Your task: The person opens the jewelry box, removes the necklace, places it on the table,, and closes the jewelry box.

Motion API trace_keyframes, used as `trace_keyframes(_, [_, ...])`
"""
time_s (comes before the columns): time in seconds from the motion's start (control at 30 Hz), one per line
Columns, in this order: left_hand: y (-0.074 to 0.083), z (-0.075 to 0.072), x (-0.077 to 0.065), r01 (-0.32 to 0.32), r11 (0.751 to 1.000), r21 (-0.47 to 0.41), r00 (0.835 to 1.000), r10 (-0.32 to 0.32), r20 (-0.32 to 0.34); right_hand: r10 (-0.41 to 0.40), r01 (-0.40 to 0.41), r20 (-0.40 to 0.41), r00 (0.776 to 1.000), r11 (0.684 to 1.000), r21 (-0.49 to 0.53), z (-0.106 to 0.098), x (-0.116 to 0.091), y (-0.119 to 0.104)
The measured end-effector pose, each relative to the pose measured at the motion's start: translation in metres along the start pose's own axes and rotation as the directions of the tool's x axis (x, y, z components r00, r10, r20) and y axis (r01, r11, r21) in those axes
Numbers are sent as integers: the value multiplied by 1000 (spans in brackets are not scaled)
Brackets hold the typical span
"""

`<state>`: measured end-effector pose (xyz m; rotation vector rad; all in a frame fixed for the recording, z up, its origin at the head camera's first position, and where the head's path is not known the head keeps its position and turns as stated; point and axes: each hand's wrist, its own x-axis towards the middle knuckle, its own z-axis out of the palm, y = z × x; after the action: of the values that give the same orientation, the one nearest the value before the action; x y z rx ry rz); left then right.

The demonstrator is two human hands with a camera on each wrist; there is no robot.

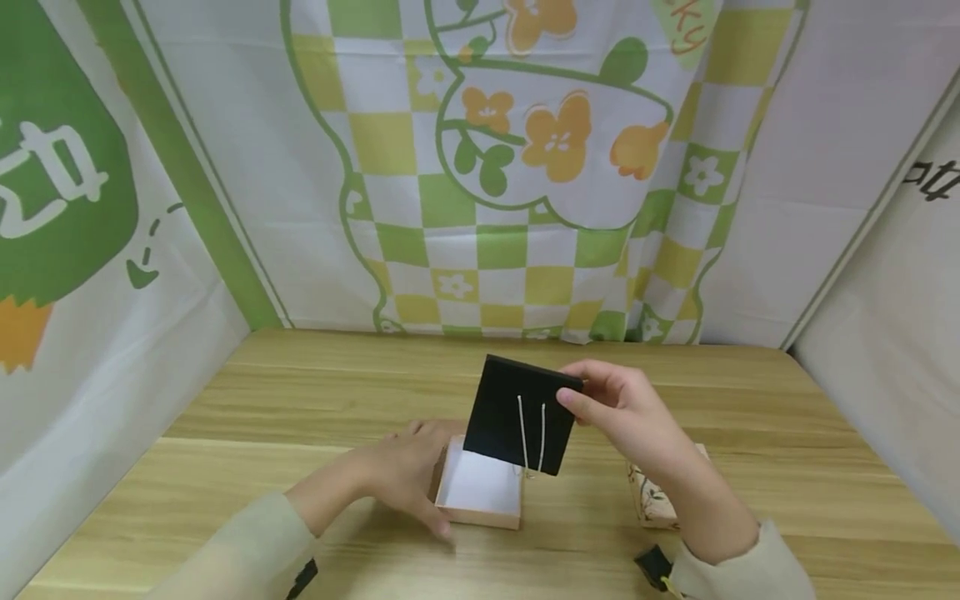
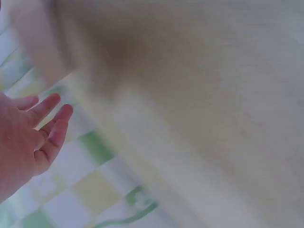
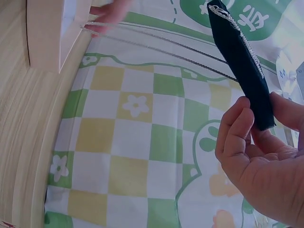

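My right hand (image 1: 626, 408) pinches a thin black square pad (image 1: 498, 408) at its upper right corner, thumb on the near face. A silver chain necklace (image 1: 542, 437) is looped on the pad, its two strands hanging past the lower edge; in the right wrist view the chain (image 3: 156, 45) runs off the pad (image 3: 240, 66). Below the pad sits a shallow box (image 1: 480, 518) with a white inside, partly covered by it. My left hand (image 1: 408, 471) lies at the box's left side with fingers loosely spread; whether it touches the box I cannot tell.
A patterned box part (image 1: 654, 500), maybe the lid, rests on the wooden table (image 1: 337, 367), partly hidden by my right forearm. A small black object (image 1: 654, 567) is by the right sleeve. A checkered cloth (image 1: 502, 283) hangs behind the table.
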<state>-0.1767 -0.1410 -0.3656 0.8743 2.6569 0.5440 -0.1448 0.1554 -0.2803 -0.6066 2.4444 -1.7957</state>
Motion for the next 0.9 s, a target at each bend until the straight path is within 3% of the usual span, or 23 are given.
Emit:
trace_keyframes(0.07, [7,-13,-6,-3,998,-68,1000,2,-17,1,-1,1,1000,1000,2,0,-1,1])
trace_keyframes(0.13, [17,-26,-12,-48,985,-167,997,37,-71,8,-8,-5,1000,1000,-5,-1,-2,1])
trace_keyframes(0.27, [38,-44,-21,-169,929,-330,973,105,-205,23,-24,-32,999,999,-25,-4,-3,1])
trace_keyframes(0.4, [53,-47,-21,-203,899,-389,948,81,-307,20,-20,-23,1000,1000,-2,-2,-3,3])
trace_keyframes(0.53, [59,-43,-8,-240,857,-455,926,61,-374,19,-19,-8,1000,999,28,0,-2,8])
trace_keyframes(0.63, [58,-41,0,-292,815,-500,913,83,-399,10,-10,5,1000,999,38,2,0,12])
trace_keyframes(0.7, [58,-40,3,-311,800,-513,910,94,-404,3,-3,8,1000,1000,30,3,0,14])
trace_keyframes(0.9, [60,-39,7,-332,769,-546,921,141,-363,3,-3,-20,1000,1000,3,3,1,13])
